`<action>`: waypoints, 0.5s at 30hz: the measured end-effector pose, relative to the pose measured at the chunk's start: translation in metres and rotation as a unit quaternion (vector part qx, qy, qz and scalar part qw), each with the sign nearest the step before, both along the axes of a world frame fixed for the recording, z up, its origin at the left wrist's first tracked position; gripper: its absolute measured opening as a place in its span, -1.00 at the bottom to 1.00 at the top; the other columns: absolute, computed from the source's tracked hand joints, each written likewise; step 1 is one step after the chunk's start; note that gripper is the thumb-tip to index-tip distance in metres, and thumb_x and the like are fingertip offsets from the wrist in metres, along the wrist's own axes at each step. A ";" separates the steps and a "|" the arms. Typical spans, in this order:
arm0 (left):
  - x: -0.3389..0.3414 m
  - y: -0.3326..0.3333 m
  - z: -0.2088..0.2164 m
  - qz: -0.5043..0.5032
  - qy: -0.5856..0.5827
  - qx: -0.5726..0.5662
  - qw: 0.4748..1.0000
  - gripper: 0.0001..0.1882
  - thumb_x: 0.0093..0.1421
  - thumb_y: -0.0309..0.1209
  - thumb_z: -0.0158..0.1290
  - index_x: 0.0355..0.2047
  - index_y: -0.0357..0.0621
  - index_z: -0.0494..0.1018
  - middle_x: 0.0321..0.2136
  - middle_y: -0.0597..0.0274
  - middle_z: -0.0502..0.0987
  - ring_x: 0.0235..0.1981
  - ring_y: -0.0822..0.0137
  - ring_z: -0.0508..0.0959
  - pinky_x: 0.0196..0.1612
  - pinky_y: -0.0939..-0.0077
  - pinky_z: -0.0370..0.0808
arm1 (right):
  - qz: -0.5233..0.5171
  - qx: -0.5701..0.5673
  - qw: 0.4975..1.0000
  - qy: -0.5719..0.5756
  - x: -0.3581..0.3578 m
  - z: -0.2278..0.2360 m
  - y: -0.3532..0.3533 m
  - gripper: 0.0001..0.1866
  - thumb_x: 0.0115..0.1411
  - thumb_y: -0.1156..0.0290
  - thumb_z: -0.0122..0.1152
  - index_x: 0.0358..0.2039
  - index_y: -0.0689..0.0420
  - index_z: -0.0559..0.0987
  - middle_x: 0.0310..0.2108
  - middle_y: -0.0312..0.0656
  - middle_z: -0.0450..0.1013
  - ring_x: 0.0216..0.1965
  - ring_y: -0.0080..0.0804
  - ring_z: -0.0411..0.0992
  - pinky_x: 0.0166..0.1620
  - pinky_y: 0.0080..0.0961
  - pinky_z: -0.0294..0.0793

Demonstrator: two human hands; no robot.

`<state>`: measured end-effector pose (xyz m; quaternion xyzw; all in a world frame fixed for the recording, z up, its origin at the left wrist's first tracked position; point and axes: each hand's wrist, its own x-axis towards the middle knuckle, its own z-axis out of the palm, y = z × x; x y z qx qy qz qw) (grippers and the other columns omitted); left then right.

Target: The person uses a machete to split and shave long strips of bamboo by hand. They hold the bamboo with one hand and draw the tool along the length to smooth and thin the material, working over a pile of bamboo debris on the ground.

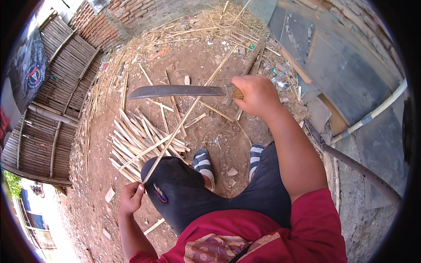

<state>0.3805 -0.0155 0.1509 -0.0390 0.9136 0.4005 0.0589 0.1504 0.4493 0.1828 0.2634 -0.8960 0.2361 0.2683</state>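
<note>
My right hand [258, 94] is closed round the wooden handle of a machete [180, 90], held out ahead of me with its long dark blade pointing left. Beside my left knee, my left hand [132, 197] pinches the near end of a long, thin bamboo strip [175, 132]. The strip slants away up to the right, crossing the blade in this view; whether the two touch I cannot tell. Its near part passes by my dark trouser leg. On the ground left of my feet lies a heap of split bamboo pieces [133, 139].
A wooden post [251, 63] lies ahead on the right. Dry straw and strips [223, 26] cover the far ground by a brick wall [98, 24]. Bamboo slat panels [70, 65] stand at left. Dark sheets [342, 65] and a pale pole [372, 111] are at right.
</note>
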 end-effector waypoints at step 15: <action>0.004 -0.006 0.004 0.010 -0.003 -0.001 1.000 -0.41 0.39 0.06 0.01 -0.57 -0.21 0.38 -0.68 0.42 0.31 -0.57 0.54 0.26 -0.50 0.49 0.22 | 0.013 0.027 0.999 0.015 0.006 0.007 0.000 -0.73 0.01 0.30 0.41 -0.34 0.10 0.53 -0.45 -0.09 0.56 -0.34 0.00 0.57 -0.23 -0.09 0.56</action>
